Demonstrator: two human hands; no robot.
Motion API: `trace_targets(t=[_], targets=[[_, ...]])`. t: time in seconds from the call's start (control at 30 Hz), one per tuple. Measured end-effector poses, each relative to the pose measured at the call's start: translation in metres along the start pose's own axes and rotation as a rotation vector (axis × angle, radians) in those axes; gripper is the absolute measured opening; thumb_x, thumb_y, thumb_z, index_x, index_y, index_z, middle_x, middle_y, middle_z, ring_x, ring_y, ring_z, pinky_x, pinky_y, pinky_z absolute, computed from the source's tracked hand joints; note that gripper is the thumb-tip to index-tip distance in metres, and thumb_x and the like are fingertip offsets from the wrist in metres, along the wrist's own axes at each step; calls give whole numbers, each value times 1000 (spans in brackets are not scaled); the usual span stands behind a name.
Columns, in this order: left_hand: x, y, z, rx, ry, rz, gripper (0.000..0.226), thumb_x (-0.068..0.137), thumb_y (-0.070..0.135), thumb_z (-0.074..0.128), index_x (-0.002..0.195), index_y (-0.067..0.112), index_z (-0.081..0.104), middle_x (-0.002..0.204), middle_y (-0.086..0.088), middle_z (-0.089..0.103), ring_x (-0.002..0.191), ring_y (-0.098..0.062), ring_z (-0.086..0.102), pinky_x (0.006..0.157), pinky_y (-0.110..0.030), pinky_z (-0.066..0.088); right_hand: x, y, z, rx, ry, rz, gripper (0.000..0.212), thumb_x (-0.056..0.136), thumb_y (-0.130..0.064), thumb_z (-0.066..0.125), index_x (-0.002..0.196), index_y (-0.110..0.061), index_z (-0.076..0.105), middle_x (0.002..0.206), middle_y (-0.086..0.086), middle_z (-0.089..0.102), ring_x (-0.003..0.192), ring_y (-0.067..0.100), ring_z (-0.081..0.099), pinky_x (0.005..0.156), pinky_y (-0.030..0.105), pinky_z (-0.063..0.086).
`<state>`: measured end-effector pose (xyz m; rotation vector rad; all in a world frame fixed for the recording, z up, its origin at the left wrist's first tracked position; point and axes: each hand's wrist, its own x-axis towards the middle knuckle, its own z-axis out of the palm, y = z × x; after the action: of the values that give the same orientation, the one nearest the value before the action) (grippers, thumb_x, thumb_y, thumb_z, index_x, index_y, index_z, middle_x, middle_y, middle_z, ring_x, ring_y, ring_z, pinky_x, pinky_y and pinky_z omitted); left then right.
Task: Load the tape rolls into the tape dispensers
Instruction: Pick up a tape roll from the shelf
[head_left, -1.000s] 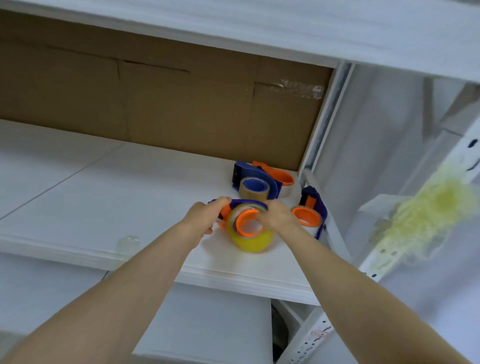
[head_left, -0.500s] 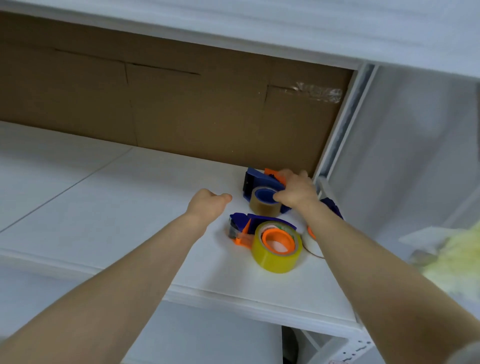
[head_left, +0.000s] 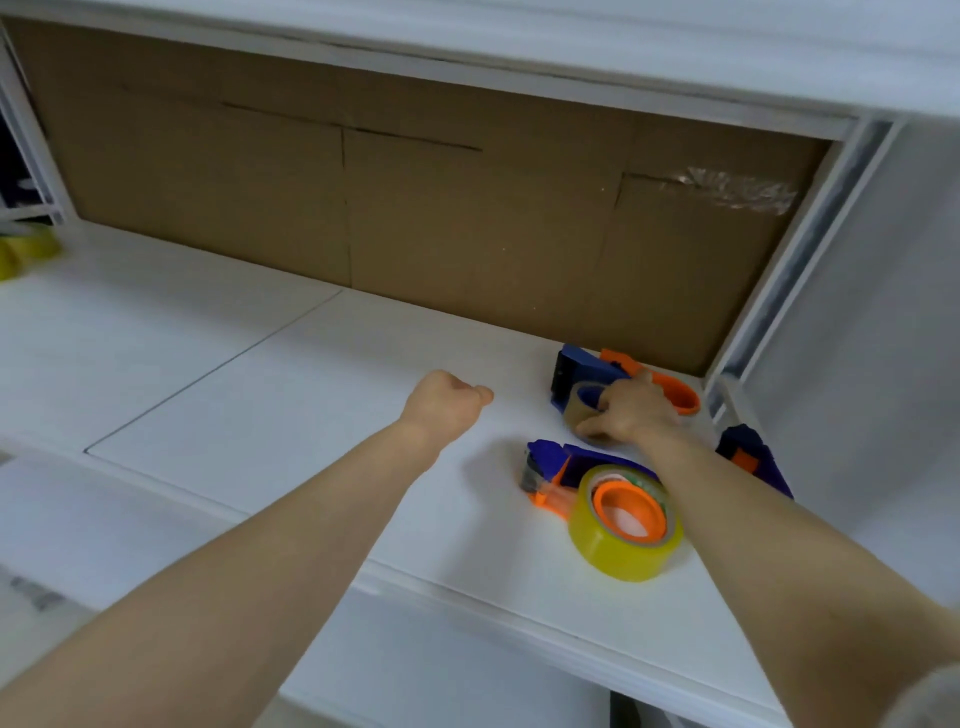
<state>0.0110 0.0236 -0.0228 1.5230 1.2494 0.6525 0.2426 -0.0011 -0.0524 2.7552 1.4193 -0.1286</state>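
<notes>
Right hand (head_left: 631, 410) fingers wrap the brown cardboard-cored tape roll (head_left: 577, 413) on the rear blue-and-orange plastic tape dispenser (head_left: 582, 366), likely seating it. Left hand (head_left: 447, 405) fingers curled, holding nothing, over the white shelf (head_left: 311, 415). Translucent yellow tape roll (head_left: 618, 553) sits on the near blue-and-orange dispenser (head_left: 550, 462), looks loaded.

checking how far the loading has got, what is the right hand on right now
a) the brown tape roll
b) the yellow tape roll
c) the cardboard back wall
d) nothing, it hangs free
a: the right hand grips the brown tape roll at the back dispenser, while the yellow tape roll sits untouched nearer the shelf edge.
</notes>
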Motion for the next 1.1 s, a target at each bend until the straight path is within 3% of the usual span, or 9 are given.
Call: trace_targets(t=[0.13,0.23,0.33,0.4,0.5,0.6,0.67,0.83,1.1], targets=[[1,-2,-10,-48,33,-28,29,90,22,59,106,-2,60,110,-11,61,106,-25,58,94,-31,43,-18,-16,-16,161,75,-36,39,77,-56,62,75,-17,62,114,16,54,105,29,47,61,30,37],[1,-5,-18,-137,61,-37,40,87,25,62,121,3,58,122,-12,61,113,-27,56,100,-37,45,-45,-39,-36,769,120,-40,32,78,-41,70,72,-11,62,90,12,66,88,23,56,63,30,45],[-4,-3,-26,-309,46,-27,59,84,38,63,135,14,45,129,-7,52,116,-25,51,93,-35,45,-77,-64,-51,1595,-230,61,41,78,-32,74,110,-8,62,99,11,67,91,26,64,83,38,52],[-10,-1,-33,-428,-1,-56,59,82,49,61,133,22,46,129,-4,50,118,-23,49,96,-39,44,-98,-75,-50,1835,-505,92,45,79,-34,72,116,-13,58,107,16,63,89,30,64,71,38,54],[-17,-5,-42,-463,-96,-80,50,76,63,59,113,29,58,121,0,60,115,-21,53,100,-45,41,-120,-87,-33,1851,-661,75,43,81,-39,68,115,-15,58,112,18,60,90,30,63,70,38,53],[-22,-15,-41,-256,100,-133,78,70,70,60,126,16,51,130,-3,49,115,-25,49,95,-40,40,-129,-96,-14,1666,-477,-60,23,82,-34,69,93,-13,65,96,10,68,94,27,64,89,43,51],[-26,-20,-41,-204,280,-145,61,79,58,60,113,8,56,121,-11,49,104,-28,52,94,-37,43,-135,-99,-8,1518,-306,-124,19,82,-33,70,82,-14,66,88,6,70,87,22,64,88,38,50],[-47,-24,-35,-691,-104,-256,30,90,29,57,112,8,60,89,-7,67,78,-20,64,70,-31,48,-150,-98,2,1353,-143,-260,20,86,-30,66,81,-12,66,80,3,66,75,14,57,73,25,46],[-59,-28,-29,-774,-146,-292,19,86,29,65,89,10,63,64,-5,71,56,-19,68,45,-26,54,-166,-88,10,1375,-126,-269,16,86,-30,65,87,-15,70,84,0,66,78,11,57,75,21,45]])
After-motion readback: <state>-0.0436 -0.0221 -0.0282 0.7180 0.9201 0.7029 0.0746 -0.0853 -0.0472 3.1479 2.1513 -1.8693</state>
